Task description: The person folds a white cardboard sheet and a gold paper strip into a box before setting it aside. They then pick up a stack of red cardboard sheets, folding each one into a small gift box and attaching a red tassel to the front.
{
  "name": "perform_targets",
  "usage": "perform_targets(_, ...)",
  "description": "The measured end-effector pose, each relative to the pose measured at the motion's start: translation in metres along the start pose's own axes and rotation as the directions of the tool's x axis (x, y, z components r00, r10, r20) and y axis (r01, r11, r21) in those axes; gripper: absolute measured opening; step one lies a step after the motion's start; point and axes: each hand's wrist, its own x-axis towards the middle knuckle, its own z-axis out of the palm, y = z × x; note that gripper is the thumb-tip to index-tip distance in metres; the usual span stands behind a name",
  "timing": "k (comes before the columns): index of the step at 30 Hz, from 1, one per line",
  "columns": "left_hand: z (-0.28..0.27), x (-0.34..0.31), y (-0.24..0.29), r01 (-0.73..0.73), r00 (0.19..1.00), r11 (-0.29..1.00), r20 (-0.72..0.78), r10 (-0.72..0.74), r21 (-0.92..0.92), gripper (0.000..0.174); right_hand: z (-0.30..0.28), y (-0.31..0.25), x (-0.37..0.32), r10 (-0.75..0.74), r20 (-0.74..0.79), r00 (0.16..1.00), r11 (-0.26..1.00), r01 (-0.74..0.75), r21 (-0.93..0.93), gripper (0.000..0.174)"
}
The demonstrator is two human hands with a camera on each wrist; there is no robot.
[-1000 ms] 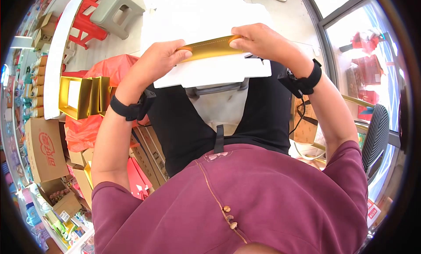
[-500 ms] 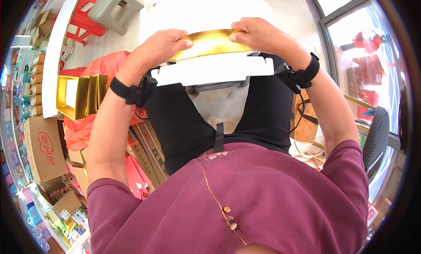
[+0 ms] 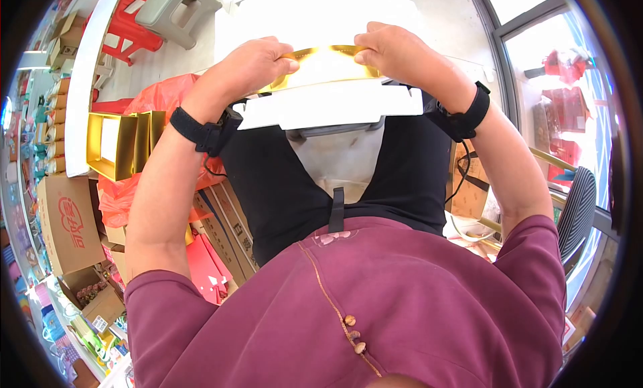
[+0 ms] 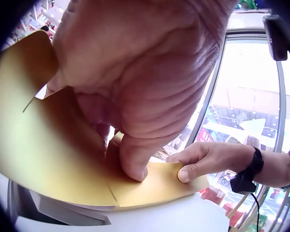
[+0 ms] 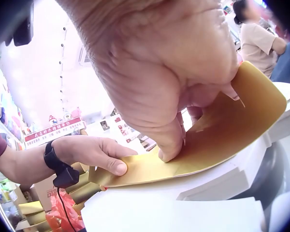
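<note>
Head view is showing me the white board lying flat just under the hands in the upper centre of the frame, hardly shifted from a second ago. Above it, touching its far edge, the gold card is changing most. It was showing as a thin strip seen edge-on, and now it is tipping up and bowing, so I am seeing its broad shiny face. The left hand and right hand are both climbing toward the top edge with it. Each is pinching one end of the card, thumb pressed on its face and fingers curled round behind. In the left wrist view the thumb is bearing down beside a crease line. I am judging that the card is being bent along its scores, with the folding only beginning.
</note>
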Motion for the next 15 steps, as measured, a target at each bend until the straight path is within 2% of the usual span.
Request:
perform_targets(2,0.001,0.002,0.000,-0.013,1.000,0.999,-0.002,0.013,0.040,0.033,0.006,0.002,-0.004,-0.050,-0.068,0.996,0.998,0.048,-0.033,0.024)
perform_targets(5,0.002,0.000,0.000,0.005,1.000,1.000,-0.009,-0.005,-0.025,0.031,0.009,0.011,-0.001,-0.115,-0.089,0.989,0.993,0.112,-0.035,0.023)
perform_targets(8,0.003,-0.003,0.002,-0.065,0.994,0.985,-0.074,0.078,0.161,0.029,0.002,0.009,0.000,-0.117,-0.068,0.991,0.993,0.117,-0.002,0.022)
perform_targets(11,0.001,-0.002,0.002,-0.084,0.994,0.988,-0.062,0.093,0.130,0.028,0.002,0.009,0.002,-0.128,-0.054,0.990,0.991,0.126,-0.037,0.021)
perform_targets(15,0.005,0.001,-0.002,-0.117,0.988,0.985,-0.085,0.128,0.125,0.029,0.002,0.005,0.004,-0.065,-0.007,0.998,0.995,0.064,-0.075,0.023)
